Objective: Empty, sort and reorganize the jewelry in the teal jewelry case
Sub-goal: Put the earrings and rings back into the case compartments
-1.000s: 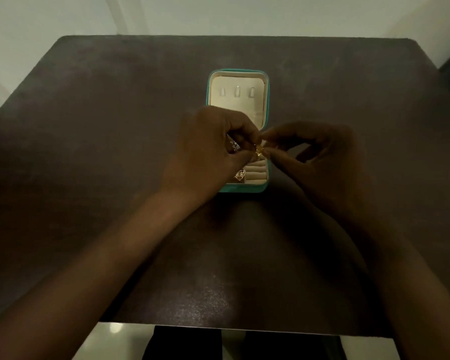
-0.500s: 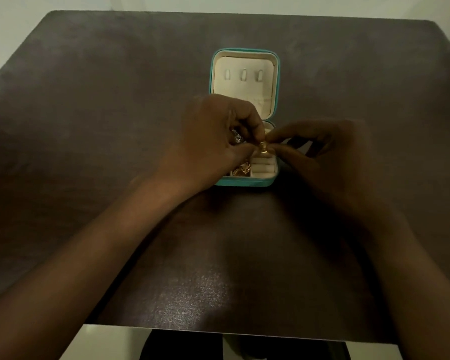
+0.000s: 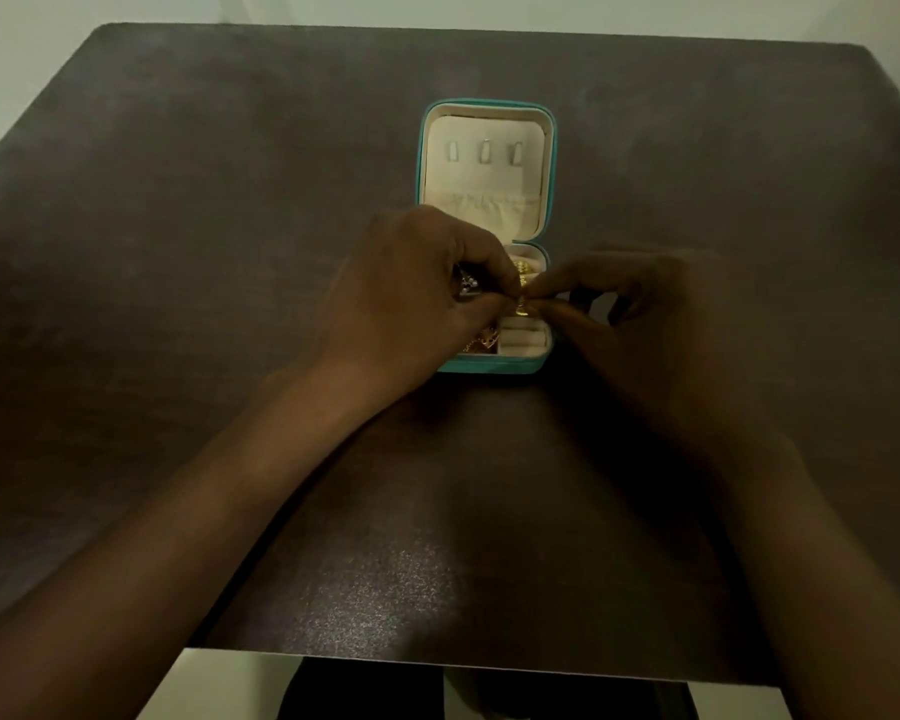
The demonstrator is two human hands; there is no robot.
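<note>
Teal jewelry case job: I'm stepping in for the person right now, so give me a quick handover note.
Left hand: shut on a small gold jewelry piece, something silvery tucked in its fingers.
Right hand: pinching the same gold piece.
Teal jewelry case: open on the dark table, lid's cream lining bare.
Done: nothing laid out on the table yet.
Left: gold items remain inside; empty, sort, repack.

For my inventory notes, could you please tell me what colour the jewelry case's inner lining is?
Cream, on the open jewelry case, clearest in the head view.
</note>
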